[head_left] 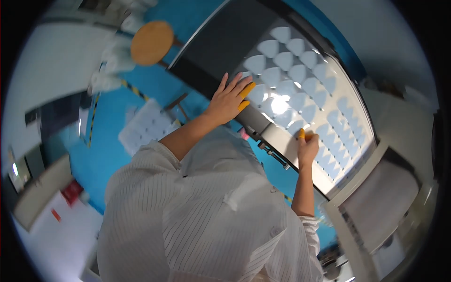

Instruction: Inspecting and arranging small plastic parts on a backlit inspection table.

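The left hand (229,100) lies flat, fingers spread, on the near edge of a pale sheet (300,94) that covers the lit worktop (263,129). Orange cots cover two of its fingertips (247,89). The right hand (307,145) is curled, fingers together, pressing on the same edge further toward the worktop's right corner; whether it pinches the sheet I cannot tell. The sheet carries rows of pale shield-shaped pieces (284,60). It looks thin, light and floppy, probably easily creased, so it is best taken by its bare edge with both hands. A round stool (151,42) stands on the blue floor (108,155).
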Tool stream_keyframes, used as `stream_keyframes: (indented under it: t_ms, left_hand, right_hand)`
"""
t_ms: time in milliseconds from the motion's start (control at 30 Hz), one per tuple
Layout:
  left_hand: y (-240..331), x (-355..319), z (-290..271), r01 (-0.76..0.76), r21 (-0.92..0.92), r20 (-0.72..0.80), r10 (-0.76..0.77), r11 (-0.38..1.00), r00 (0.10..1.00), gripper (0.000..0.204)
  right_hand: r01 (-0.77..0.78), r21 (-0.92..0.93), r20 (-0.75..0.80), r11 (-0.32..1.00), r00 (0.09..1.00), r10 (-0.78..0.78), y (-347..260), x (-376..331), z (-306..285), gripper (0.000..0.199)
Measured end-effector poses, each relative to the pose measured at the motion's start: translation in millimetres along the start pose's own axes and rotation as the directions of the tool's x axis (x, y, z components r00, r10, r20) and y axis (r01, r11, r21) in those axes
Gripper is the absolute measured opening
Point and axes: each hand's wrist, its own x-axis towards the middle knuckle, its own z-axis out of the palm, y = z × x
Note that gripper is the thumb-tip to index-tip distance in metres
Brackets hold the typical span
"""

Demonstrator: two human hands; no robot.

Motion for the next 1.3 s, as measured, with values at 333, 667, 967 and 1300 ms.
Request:
stream_keyframes:
  t_ms: [333,667,967,1300]
  left_hand:
    - [-39,-279,22,0.852,-0.078,0.033,-0.852,0.518,0.522,0.048]
    - [-62,-317,60,0.781,0.017,0.163,-0.773,0.624,0.613,0.044]
    - [-113,-293,51,0.168,0.349,0.214,-0.253,0.922,0.943,0.025]
    - [-160,-302,44,-0.154,0.305,0.281,0.065,0.940,0.958,0.017]
  right_hand:
    - [0.093,0.300,0.165,0.949,0.975,-0.148,37,-4,-1,0.024]
    - [0.058,0.346,0.225,0.936,0.964,-0.143,62,12,-1,0.014]
    - [0.117,0.292,0.165,0.949,0.971,-0.171,64,8,4,0.017]
    - [0.101,-0.014,-0.035,0.995,0.994,-0.101,-2,-35,9,0.020]
